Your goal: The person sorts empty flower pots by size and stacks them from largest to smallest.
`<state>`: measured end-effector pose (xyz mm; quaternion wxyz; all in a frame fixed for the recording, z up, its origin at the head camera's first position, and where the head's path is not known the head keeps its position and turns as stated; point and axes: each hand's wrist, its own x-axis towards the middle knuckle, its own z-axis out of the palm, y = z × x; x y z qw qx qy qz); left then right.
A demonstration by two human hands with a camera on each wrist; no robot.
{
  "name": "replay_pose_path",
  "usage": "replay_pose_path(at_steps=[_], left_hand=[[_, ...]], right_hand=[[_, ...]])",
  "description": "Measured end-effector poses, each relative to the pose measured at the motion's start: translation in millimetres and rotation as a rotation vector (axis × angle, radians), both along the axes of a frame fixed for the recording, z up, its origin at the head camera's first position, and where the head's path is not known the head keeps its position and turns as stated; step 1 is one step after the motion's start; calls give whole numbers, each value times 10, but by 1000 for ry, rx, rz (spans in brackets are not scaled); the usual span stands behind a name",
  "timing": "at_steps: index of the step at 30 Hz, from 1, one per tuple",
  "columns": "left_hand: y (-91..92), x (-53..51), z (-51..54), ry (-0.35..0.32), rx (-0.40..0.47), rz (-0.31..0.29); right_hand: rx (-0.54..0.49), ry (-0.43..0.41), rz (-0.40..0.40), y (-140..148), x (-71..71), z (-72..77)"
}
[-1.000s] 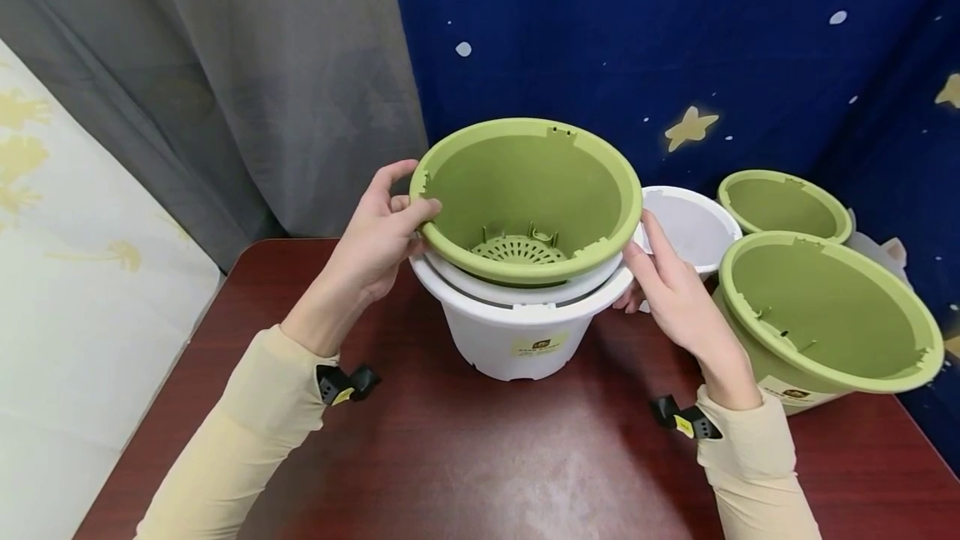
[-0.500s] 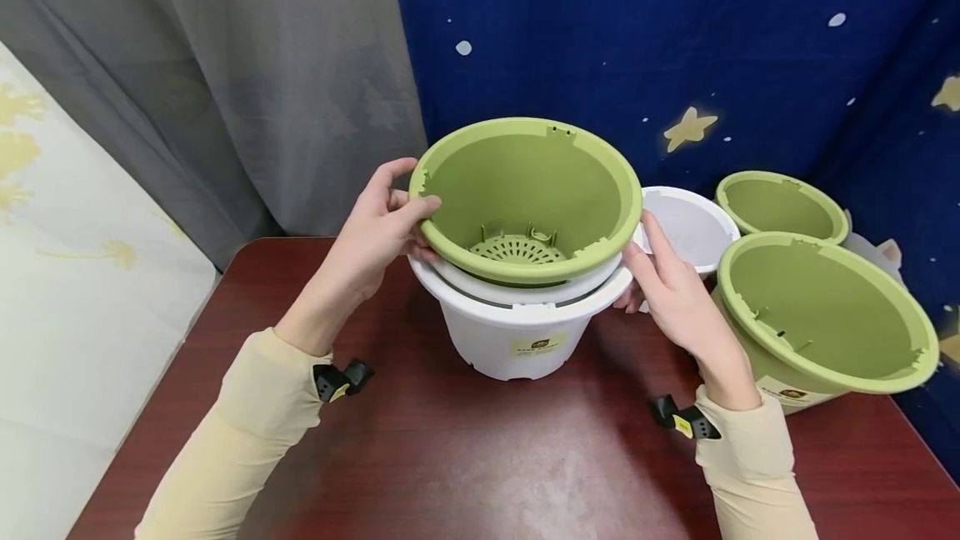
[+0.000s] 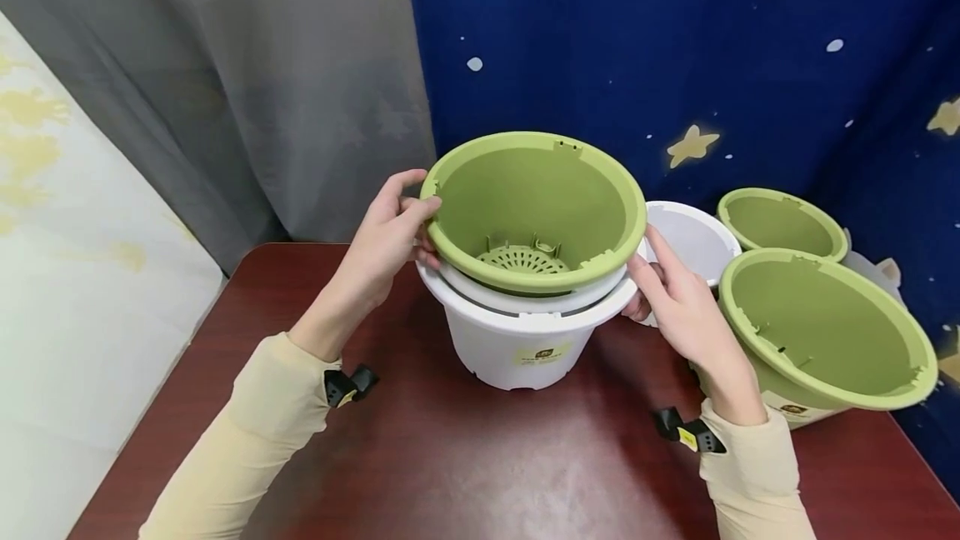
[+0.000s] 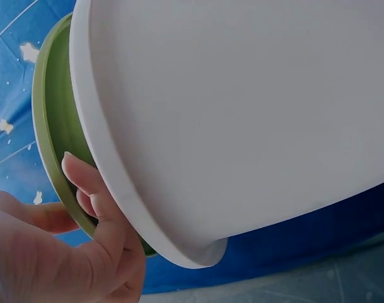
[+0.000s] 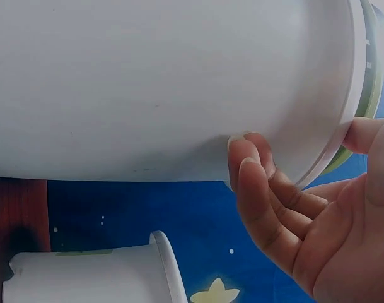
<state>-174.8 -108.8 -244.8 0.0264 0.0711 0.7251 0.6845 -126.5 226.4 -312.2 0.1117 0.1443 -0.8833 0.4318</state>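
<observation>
A green flowerpot (image 3: 532, 190) with a slotted base sits nested in a stack of white pots. Just under it shows the rim of an inner white pot (image 3: 517, 302), and outside that stands a larger white flowerpot (image 3: 487, 352) with a yellow label. My left hand (image 3: 380, 244) grips the green rim at the left, thumb over the edge; in the left wrist view its fingers reach between the green rim (image 4: 48, 120) and the white rim. At the right side, my right hand (image 3: 686, 307) holds the green rim, its lower fingers curled beside the white pot (image 5: 147, 95).
Right of the stack stand a white pot (image 3: 693, 242), a large green pot (image 3: 825, 315) and a smaller green pot (image 3: 780, 223). A grey object (image 3: 873, 269) is partly hidden behind them. The dark red table (image 3: 480, 473) meets grey and blue star-patterned curtains (image 3: 555, 40).
The head view has shifted slightly, so everything appears a little lower. Both hands keep their hold on the green flowerpot, and the stack shows no clear movement.
</observation>
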Motion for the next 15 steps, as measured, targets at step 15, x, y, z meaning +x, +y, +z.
replay_pose_path(at_steps=[15], left_hand=[[-23, 41, 4, 41, -61, 49]], right_hand=[[-4, 27, -28, 129, 89, 72]])
